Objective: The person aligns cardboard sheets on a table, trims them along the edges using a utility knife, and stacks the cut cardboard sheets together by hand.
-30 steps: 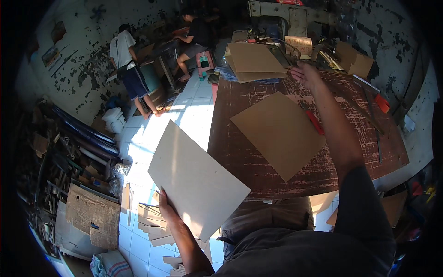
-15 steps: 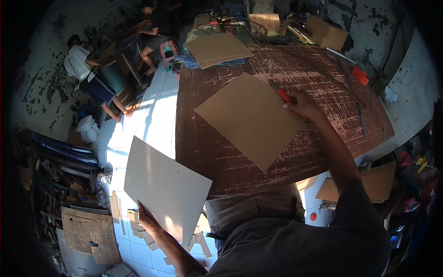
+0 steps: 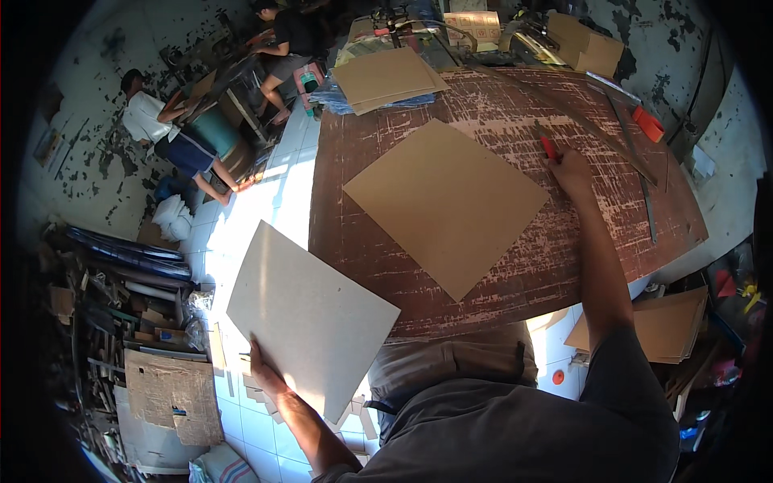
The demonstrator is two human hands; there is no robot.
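A pale grey cardboard sheet is held tilted beside the table's near left corner. My left hand grips it by its lower left edge, with most of the fingers hidden behind it. My right hand is closed around a red-handled cutter, held over the scarred table at the right. Between the two hands a square brown cardboard sheet lies flat on the table, one corner pointing toward me. The right hand is just off that sheet's right corner.
The worn red-brown table bears stacked brown sheets, a long metal strip and an orange tape roll. Cardboard leans below at right. Offcuts lie on the white floor tiles. Two people work at far left.
My right hand has moved right with the cutter, away from the brown sheet's edge. The grey sheet in my left hand has shifted slightly right. The whole view has turned a little.
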